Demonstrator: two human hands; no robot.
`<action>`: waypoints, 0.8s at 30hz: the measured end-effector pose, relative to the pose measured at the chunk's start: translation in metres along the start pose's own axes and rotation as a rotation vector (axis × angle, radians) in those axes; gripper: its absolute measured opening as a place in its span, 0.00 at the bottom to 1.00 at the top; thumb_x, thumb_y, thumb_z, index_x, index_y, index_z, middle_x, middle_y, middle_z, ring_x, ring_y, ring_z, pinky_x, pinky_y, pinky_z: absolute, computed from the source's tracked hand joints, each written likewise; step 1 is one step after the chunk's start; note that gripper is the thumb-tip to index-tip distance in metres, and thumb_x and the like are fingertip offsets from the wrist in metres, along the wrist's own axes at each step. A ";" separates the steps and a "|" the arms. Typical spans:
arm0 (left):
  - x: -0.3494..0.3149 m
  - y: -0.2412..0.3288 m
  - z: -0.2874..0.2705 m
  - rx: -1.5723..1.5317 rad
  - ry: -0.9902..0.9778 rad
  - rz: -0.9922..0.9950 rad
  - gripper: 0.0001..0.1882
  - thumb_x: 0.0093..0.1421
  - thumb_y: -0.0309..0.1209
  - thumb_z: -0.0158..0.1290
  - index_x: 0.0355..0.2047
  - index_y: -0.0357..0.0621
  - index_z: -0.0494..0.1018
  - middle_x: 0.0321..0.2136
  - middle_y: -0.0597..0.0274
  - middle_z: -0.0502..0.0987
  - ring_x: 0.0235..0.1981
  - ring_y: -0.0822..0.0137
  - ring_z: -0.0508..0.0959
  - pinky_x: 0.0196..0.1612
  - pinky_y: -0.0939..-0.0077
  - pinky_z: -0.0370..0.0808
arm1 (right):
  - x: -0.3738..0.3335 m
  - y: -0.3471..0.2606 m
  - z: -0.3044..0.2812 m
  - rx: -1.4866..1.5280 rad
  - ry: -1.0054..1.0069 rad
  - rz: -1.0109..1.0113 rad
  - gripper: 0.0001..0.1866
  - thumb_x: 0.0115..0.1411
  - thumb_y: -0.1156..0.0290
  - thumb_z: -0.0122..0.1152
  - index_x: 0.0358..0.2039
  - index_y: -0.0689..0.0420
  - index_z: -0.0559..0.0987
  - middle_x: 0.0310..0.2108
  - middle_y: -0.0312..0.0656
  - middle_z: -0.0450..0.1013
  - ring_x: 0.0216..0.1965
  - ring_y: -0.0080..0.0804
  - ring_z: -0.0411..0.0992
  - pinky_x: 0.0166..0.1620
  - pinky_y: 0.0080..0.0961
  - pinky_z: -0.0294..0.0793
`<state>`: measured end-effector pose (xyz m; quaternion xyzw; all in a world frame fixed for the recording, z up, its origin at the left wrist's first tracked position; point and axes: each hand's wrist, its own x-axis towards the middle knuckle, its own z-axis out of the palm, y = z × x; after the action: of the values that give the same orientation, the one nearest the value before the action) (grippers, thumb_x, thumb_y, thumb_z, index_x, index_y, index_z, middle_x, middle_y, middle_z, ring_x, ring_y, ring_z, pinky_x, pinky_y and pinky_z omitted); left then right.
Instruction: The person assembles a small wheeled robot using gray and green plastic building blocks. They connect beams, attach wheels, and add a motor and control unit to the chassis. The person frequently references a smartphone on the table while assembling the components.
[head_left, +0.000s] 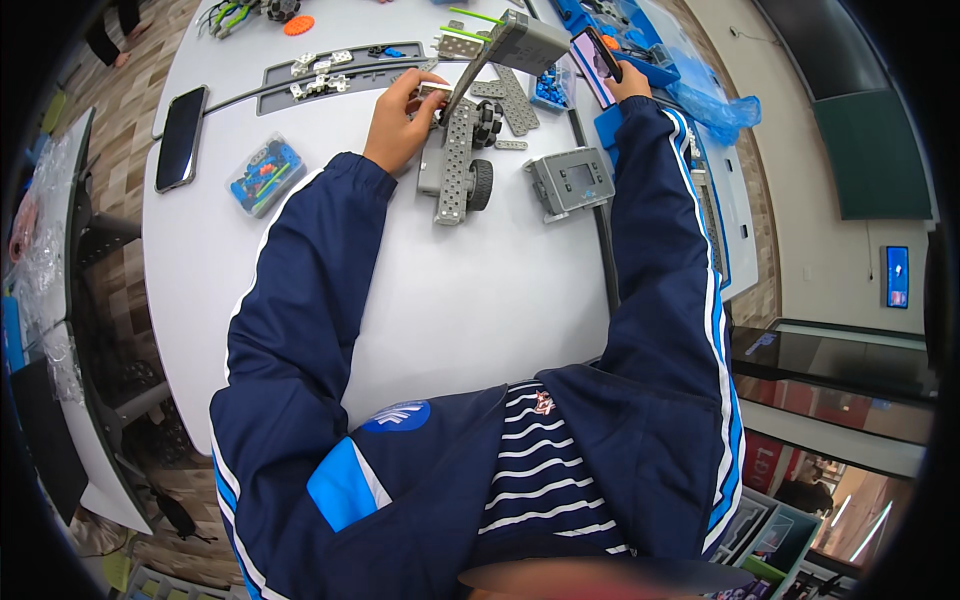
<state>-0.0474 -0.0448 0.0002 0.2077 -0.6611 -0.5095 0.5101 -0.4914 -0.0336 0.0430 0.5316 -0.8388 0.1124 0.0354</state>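
Observation:
On the white table stands a wheeled model of grey perforated plastic beams [455,165], with dark wheels on its right side and a long arm slanting up to a grey block [528,42]. My left hand [400,120] is closed on the model's left side, thumb and fingers pinching a part near the base of the arm. Farther right, my right hand [630,83] grips a smartphone [596,66] with a lit screen, held tilted. A grey control brick with a small screen [572,183] sits on the table to the right of the model.
At the left lie a dark phone [181,138] and a clear box of small coloured parts [266,177]. Behind the model are a grey tray with white pieces [335,75], perforated plates [515,100] and a box of blue pegs [552,88]. Blue bins [655,70] stand far right.

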 end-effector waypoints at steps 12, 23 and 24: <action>0.006 -0.005 -0.001 0.023 0.007 0.026 0.07 0.66 0.21 0.52 0.44 0.37 0.74 0.38 0.60 0.78 0.38 0.70 0.82 0.44 0.76 0.78 | 0.024 0.016 0.004 0.084 -0.084 -0.096 0.31 0.57 0.57 0.69 0.58 0.57 0.75 0.49 0.53 0.79 0.51 0.48 0.77 0.56 0.36 0.73; 0.006 -0.007 -0.002 0.023 0.013 0.027 0.07 0.66 0.21 0.53 0.43 0.37 0.75 0.39 0.58 0.78 0.37 0.69 0.82 0.43 0.75 0.79 | 0.004 -0.006 -0.016 -0.097 0.253 -0.372 0.36 0.52 0.59 0.76 0.60 0.48 0.72 0.55 0.45 0.70 0.55 0.46 0.71 0.53 0.36 0.76; 0.006 -0.007 -0.002 0.029 0.011 0.032 0.07 0.66 0.21 0.53 0.43 0.37 0.75 0.39 0.58 0.78 0.37 0.69 0.82 0.42 0.75 0.79 | 0.001 -0.010 -0.020 -0.152 0.341 -0.449 0.36 0.51 0.59 0.77 0.60 0.47 0.72 0.57 0.44 0.68 0.57 0.46 0.70 0.52 0.36 0.77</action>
<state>-0.0499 -0.0536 -0.0033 0.2074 -0.6689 -0.4905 0.5186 -0.4844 -0.0343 0.0639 0.6731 -0.6881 0.1266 0.2396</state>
